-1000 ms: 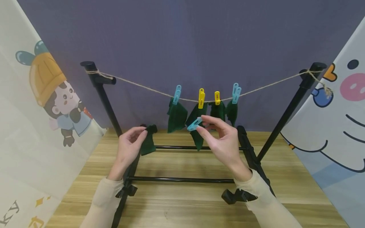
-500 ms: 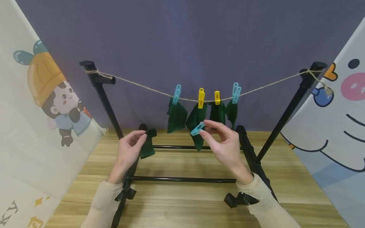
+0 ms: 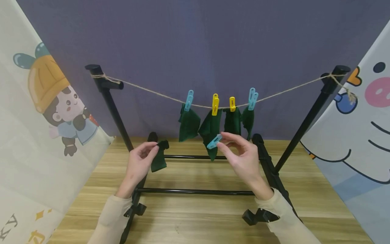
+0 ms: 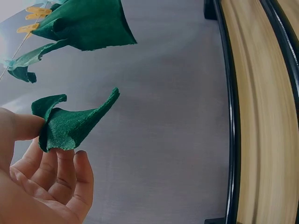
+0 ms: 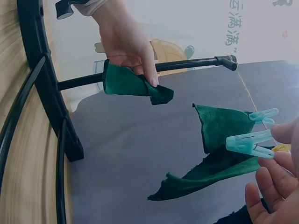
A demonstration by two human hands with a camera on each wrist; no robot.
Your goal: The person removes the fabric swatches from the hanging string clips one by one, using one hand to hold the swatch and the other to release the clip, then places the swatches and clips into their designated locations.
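Observation:
Between thumb and fingers, my left hand (image 3: 138, 164) pinches a small green cloth (image 3: 159, 161) near its top edge, and the rest hangs down. In the left wrist view that cloth (image 4: 70, 126) is folded over at the thumb. My right hand (image 3: 242, 159) pinches a light blue clothespin (image 3: 214, 141) by one end, in front of the hanging cloths. Seen from the right wrist, the clothespin (image 5: 250, 143) points away from the fingertips. Several green cloths (image 3: 189, 125) hang from a twine line (image 3: 158, 94), held by blue clothespins (image 3: 189, 100) and yellow clothespins (image 3: 215, 104).
A black frame stands on the wooden table (image 3: 189, 217), with a left post (image 3: 111, 105) and a right post (image 3: 307, 125) carrying the twine. Low crossbars (image 3: 195, 192) join its feet. Behind it is a grey-blue backdrop (image 3: 195, 44); printed panels flank both sides.
Both hands have come down a little, the left with the green cloth. The right hand has also shifted slightly to the right with the blue clothespin. The hanging cloths stay in place.

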